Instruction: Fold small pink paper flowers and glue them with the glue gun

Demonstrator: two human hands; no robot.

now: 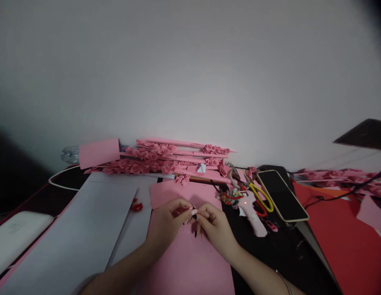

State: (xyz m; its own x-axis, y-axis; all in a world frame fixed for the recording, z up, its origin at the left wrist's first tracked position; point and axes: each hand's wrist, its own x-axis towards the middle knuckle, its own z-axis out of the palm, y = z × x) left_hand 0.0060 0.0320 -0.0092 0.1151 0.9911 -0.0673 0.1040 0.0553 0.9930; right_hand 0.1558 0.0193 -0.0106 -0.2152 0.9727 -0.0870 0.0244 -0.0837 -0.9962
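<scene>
My left hand (174, 215) and my right hand (211, 219) meet above a large sheet of pink paper (190, 264). Thumbs and fingertips of both are pinched together at one spot. Whatever lies between them is hidden by the fingers or too small to name. Dark and pale nails show at the fingertips. Just beyond the hands sits a small folded pink paper flower (182, 179). To the right of my right hand lies a pink hot glue gun (251, 213) with a lit orange light, beside yellow-handled scissors (262, 196).
Pink paper flower stems (147, 166) are piled along the wall. White sheets (85, 221) lie to the left, near a white power bank-like block (21, 233). A phone (284, 196) rests at right, by red paper (341, 241). A plastic bottle (70, 155) lies at back left.
</scene>
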